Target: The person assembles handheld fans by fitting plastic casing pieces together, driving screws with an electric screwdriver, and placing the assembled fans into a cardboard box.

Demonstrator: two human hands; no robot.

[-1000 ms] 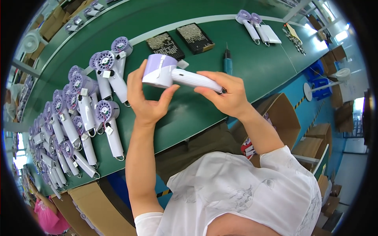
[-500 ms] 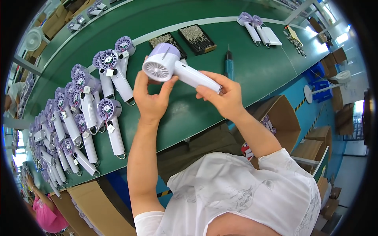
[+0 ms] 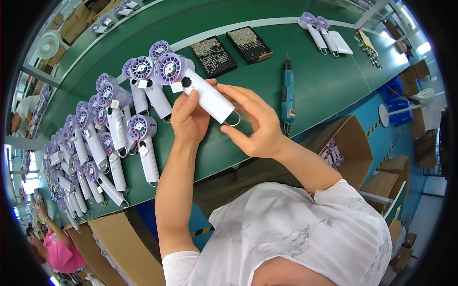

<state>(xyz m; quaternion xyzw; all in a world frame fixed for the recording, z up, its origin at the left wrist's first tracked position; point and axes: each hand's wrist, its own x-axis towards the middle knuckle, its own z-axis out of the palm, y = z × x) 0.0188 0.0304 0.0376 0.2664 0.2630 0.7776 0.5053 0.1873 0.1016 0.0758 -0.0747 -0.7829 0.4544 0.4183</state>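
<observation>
In front of you stretches the long green bench, and it carries almost everything here. Below its right edge stands an open cardboard box, with white and purple pieces inside. On your left, a big crowd of handheld fans lies on the bench, close together and partly over one another, their purple heads mostly toward the far side.

The purple-and-white fan is in your hands, above the bench, just beside the nearest fans of this crowd. Its round head points to upper left, with the spoked face visible, and its handle slopes down to the right. Your left hand is closed on the handle: the thumb lies on the front, the fingers go behind. Your right hand is half open, curved around the lower end of the handle; I cannot tell if its fingers touch it.

To the right of your hands lies a teal electric screwdriver, its tip away from you. Beyond the hands are two black trays, side by side, filled with small metallic parts. Smallest are the wire loop at the handle's end, a white square piece near the fan's neck, and the black round spot beside it.
</observation>
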